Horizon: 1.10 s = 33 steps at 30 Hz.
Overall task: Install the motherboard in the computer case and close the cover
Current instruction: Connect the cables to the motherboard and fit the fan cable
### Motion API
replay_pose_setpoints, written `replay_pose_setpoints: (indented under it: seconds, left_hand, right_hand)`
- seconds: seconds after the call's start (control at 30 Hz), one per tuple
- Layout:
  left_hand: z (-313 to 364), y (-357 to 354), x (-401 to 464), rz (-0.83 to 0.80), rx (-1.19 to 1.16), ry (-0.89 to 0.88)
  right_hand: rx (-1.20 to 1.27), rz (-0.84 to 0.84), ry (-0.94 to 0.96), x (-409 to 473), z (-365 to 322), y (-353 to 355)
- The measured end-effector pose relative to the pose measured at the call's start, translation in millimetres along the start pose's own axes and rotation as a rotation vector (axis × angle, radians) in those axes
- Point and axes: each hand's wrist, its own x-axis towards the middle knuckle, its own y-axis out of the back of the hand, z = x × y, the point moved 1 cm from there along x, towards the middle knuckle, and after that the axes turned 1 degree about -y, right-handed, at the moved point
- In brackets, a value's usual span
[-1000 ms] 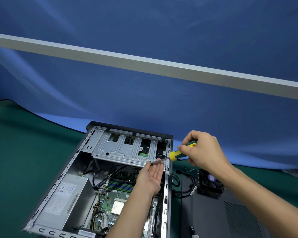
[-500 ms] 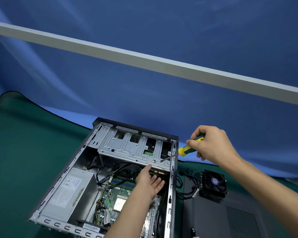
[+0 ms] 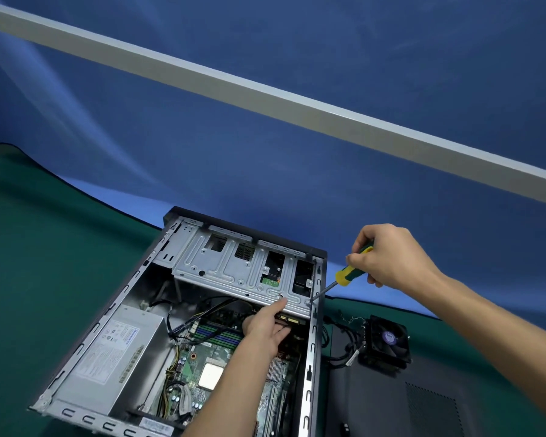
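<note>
Right hand (image 3: 388, 257) clamped on screwdriver (image 3: 349, 274), tip at drive cage (image 3: 234, 272) corner, frame centre-right; left hand (image 3: 265, 323), fingers straight, inside computer case (image 3: 311, 357) over motherboard (image 3: 202, 364).

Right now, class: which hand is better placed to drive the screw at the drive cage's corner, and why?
The right hand: it grips the screwdriver, tip at the drive cage corner. The left hand holds no tool, fingers beneath the cage edge.

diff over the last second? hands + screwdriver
The screwdriver tip left the left hand fingertips and now sits at the drive cage corner screw. Left hand dropped under the cage's edge. Right hand still grips the handle; case stays open.
</note>
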Motion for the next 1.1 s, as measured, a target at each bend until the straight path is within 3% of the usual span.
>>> replay_pose_setpoints:
  seconds: [1.1]
  left_hand:
    - [3, 3, -2, 0.01, -0.007, -0.021]
  right_hand:
    - [-0.169, -0.038, 0.056, 4, -21, -8]
